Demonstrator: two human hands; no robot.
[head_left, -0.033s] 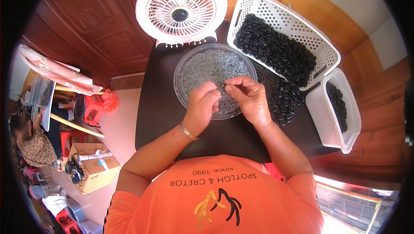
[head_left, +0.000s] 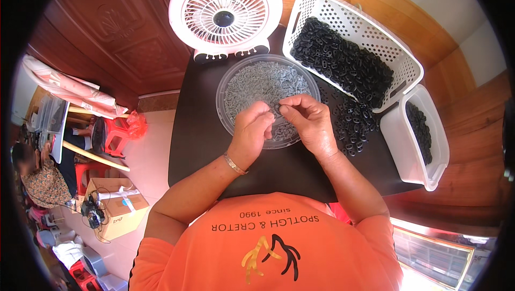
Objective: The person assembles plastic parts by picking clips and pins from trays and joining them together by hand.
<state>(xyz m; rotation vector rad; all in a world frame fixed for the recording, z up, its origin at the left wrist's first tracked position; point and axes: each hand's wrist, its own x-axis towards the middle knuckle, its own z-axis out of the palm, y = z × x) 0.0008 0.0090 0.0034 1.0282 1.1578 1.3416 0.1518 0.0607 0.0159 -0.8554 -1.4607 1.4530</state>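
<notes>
Over a round clear tub [head_left: 220,109] of small grey screw-like pieces [head_left: 252,84], both my hands work close together. My right hand [head_left: 312,124] pinches a small dark piece [head_left: 277,109] between thumb and forefinger; it looks like one of the black oval pieces with holes. My left hand [head_left: 251,129] is closed beside it, thumb against curled fingers. Whatever it grips, if anything, is too small to make out. To the right of the tub lies a loose heap of the black oval pieces [head_left: 355,127] on the dark table [head_left: 201,146].
Behind the heap, a white perforated basket [head_left: 399,38] tips toward it, holding many black pieces. A white bin [head_left: 394,140] with more stands at the right edge. Beyond the tub is a white fan [head_left: 177,6]. A person [head_left: 45,183] sits far left near a cardboard box [head_left: 115,221].
</notes>
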